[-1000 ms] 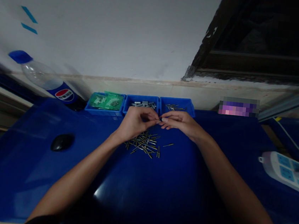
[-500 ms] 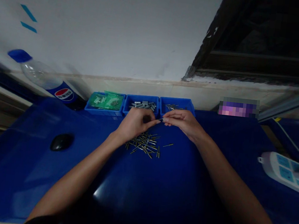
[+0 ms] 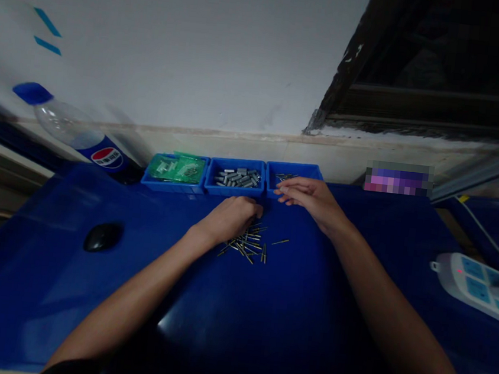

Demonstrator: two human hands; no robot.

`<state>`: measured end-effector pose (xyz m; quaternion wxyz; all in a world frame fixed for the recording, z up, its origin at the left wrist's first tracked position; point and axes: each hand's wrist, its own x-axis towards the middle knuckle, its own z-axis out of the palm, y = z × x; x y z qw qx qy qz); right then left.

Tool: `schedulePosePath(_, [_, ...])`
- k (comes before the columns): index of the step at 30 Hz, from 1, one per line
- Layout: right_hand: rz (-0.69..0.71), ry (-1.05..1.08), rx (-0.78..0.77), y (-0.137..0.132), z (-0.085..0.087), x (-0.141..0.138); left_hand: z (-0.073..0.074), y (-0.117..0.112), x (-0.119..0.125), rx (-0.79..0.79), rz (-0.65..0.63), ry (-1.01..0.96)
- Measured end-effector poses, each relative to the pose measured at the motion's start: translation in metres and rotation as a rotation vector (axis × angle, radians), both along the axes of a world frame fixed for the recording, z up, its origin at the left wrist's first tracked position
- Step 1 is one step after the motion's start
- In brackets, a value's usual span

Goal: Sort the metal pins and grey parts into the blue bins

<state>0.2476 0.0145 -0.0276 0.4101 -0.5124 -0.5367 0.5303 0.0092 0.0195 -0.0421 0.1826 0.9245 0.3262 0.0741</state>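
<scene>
My left hand (image 3: 231, 218) rests on a pile of thin metal pins (image 3: 250, 244) on the blue table, fingers curled down into the pins. My right hand (image 3: 308, 196) reaches over the right blue bin (image 3: 313, 171), which holds a few pins; its fingers are loosely bent above the bin's near wall, and whether they hold a pin is hidden. The middle blue bin (image 3: 235, 178) holds several short grey metal sleeves. The left blue bin (image 3: 175, 170) holds green-tinted plastic bags.
A Pepsi bottle (image 3: 80, 136) lies at the back left by the wall. A black mouse (image 3: 102, 236) sits on the left of the blue table (image 3: 236, 316). A white power strip (image 3: 480, 285) lies at the right edge.
My hands have parted. The left hand dropped onto the pin pile; the right hand moved back over the right bin.
</scene>
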Motion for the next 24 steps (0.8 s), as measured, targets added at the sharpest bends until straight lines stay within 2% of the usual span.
schedulePosePath(10, [0.011, -0.006, -0.003, 0.000, -0.002, -0.001, -0.004, 0.006, -0.004, -0.034, 0.082, -0.112])
schedulePosePath(14, [0.009, -0.031, 0.005, 0.001, -0.003, 0.001, 0.004, 0.008, -0.003, -0.102, 0.107, -0.315])
schedulePosePath(18, [0.024, -0.056, 0.010, 0.002, -0.006, 0.003, 0.014, 0.006, 0.000, -0.226, 0.190, -0.560])
schedulePosePath(24, [0.149, -0.009, -0.063, -0.001, -0.006, -0.003, 0.023, 0.007, -0.001, -0.435, 0.283, -0.778])
